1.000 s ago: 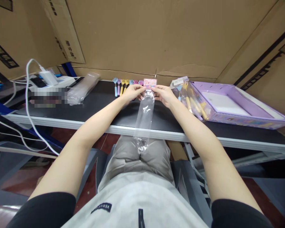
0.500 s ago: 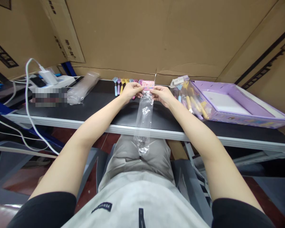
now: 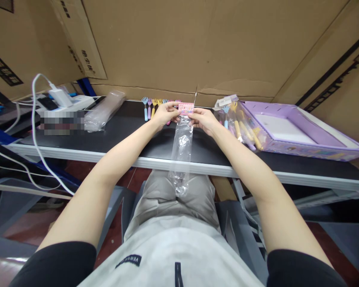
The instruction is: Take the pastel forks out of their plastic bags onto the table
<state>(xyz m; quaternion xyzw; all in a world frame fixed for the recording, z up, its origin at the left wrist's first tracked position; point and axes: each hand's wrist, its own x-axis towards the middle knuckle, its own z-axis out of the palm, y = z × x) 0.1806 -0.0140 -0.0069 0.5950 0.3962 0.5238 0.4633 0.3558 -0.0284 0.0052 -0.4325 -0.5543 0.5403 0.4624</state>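
Head cam: fingers of your left hand [image 3: 164, 113] and right hand [image 3: 205, 118] pinch the pink header [image 3: 186, 107] on the clear bag [image 3: 182, 151]; ease off and it'd probably slide off the counter [image 3: 122, 131].

Bare tabletop [image 3: 125, 127] left of forks [image 3: 151, 107]; cardboard [image 3: 197, 48] behind.

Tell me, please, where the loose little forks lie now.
In the head view the forks lie in a row at the far edge of the table, just beyond the left hand.
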